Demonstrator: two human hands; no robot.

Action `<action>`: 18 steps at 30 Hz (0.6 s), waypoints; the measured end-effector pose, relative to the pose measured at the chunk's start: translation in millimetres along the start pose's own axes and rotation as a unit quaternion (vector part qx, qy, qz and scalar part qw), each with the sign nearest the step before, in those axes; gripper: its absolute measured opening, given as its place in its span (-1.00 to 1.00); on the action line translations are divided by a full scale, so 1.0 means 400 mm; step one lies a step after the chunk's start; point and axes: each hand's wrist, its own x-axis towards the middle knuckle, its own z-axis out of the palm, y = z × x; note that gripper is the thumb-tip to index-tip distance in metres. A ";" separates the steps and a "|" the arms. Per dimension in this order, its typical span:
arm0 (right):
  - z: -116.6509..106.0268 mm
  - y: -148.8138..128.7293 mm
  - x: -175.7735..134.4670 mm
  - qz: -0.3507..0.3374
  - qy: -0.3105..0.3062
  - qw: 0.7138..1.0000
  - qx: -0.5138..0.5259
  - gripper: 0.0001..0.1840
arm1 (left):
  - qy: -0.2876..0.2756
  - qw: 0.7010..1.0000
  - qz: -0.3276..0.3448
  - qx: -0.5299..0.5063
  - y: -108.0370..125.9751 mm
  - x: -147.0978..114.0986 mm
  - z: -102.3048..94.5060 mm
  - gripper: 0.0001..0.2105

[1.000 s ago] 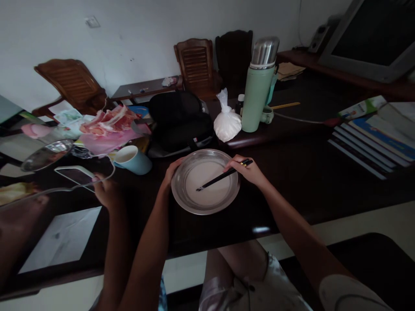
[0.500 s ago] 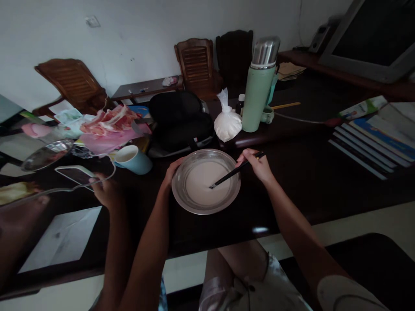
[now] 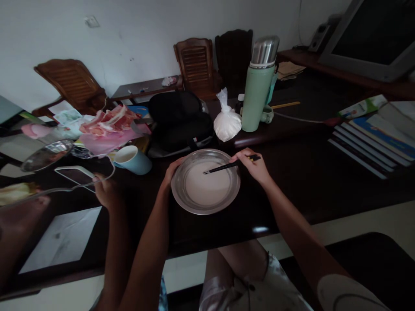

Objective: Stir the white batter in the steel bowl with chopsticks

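Note:
A round metal bowl (image 3: 179,198) stands near the front edge of the dark table, holding a pale, smooth liquid (image 3: 207,190). My left hand (image 3: 173,169) grips the bowl's left rim, its fingers partly hidden behind the side. Black chopsticks (image 3: 224,166) are held in my right hand (image 3: 251,163) over the bowl's right rim. Their tips dip into the liquid toward the far side. Just behind the bowl sits a knotted clear plastic bag of white powder (image 3: 228,125).
A green thermos (image 3: 258,95) and small dark bottle (image 3: 239,104) stand behind. A blue mug (image 3: 133,160), black case (image 3: 181,123) and raw meat (image 3: 108,120) on pink plastic lie left. Another person's hand (image 3: 105,190) holds a phone (image 3: 75,175). Books (image 3: 376,142) are stacked right.
The chopstick tips have moved through the liquid toward the far left, and the chopsticks lie at a flatter angle. My right hand has shifted slightly left; my left hand stays on the bowl.

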 end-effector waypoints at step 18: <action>0.016 -0.004 -0.007 -0.021 -0.084 0.996 -0.008 -0.63 | 0.017 0.998 -0.011 -0.063 -0.095 0.191 0.266 -0.55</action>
